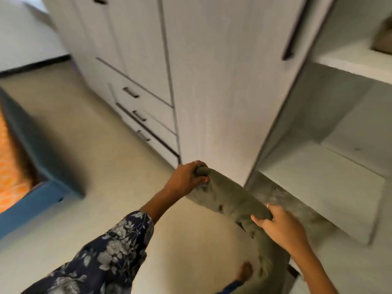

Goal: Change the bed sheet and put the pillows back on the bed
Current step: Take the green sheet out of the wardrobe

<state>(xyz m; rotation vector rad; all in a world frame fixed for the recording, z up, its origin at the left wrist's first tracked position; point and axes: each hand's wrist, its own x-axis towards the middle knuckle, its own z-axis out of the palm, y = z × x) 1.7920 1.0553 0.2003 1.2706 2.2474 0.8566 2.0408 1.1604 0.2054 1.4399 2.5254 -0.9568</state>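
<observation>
The person stood at the open wardrobe (318, 145) and held a folded olive-green bed sheet (231, 198) in the air between both hands. The left hand (184, 179) gripped one end and the right hand (282, 225) gripped the other, probably to carry it flat toward the blue bed (38, 187) at the left.

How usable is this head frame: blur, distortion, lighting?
Head view: motion blur smears the edges, worst on the blue bed frame at left; wide-angle bending curves the wardrobe door lines; light is soft and even, no glare; left hand and right hand gripping the olive sheet are sharp enough to read; the open shelf is hazy.
</observation>
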